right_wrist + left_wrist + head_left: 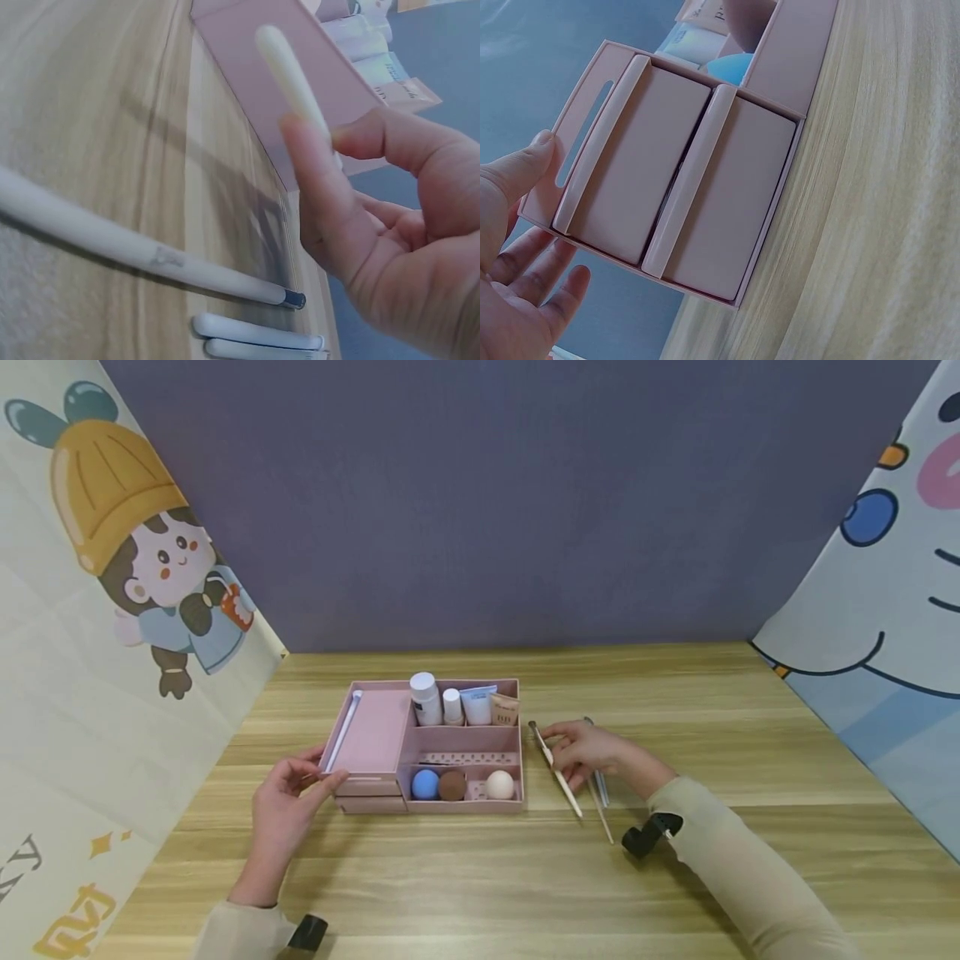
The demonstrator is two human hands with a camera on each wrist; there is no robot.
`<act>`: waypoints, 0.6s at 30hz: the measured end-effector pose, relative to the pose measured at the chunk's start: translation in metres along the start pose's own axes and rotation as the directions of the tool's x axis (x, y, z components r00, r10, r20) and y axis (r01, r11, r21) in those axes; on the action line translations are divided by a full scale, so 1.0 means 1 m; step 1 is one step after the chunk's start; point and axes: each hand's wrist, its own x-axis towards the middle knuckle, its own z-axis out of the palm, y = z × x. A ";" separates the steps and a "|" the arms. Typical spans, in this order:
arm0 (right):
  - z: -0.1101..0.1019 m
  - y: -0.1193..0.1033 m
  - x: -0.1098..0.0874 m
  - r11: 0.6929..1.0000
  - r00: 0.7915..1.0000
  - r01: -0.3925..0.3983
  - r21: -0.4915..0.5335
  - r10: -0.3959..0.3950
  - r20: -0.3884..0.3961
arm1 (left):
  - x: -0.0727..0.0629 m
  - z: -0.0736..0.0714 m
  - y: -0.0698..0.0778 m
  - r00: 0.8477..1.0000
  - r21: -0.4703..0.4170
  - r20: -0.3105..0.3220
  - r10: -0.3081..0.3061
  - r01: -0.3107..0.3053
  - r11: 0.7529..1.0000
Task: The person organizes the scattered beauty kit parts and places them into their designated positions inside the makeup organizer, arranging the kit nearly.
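A pink makeup organizer (378, 727) stands on the table. My left hand (288, 797) holds its front left corner, thumb at the front edge near the handle slot and fingers along the side. To the organizer's right, my right hand (588, 752) pinches a white-handled makeup brush (567, 793) between thumb and index finger, lifted off the table in the right wrist view. Beneath that hand lie several more brushes (142, 251) on the tabletop. Another white-handled brush (345, 731) lies along the left edge of the organizer's top tray.
The back compartment holds a white bottle (426, 700), a smaller white-capped bottle (453, 707) and two tubes (478, 705). Blue (425, 785), brown (452, 786) and cream (499, 785) sponges sit in front. Two closed drawers (641, 161) face forward. A dark wall (517, 510) rises behind the table.
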 end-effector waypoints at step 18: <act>-0.007 -0.011 -0.009 0.973 0.997 0.077 0.216 -0.070 -0.042 | 0.001 0.000 -0.003 1.000 -0.022 -0.005 0.027 -0.027 0.999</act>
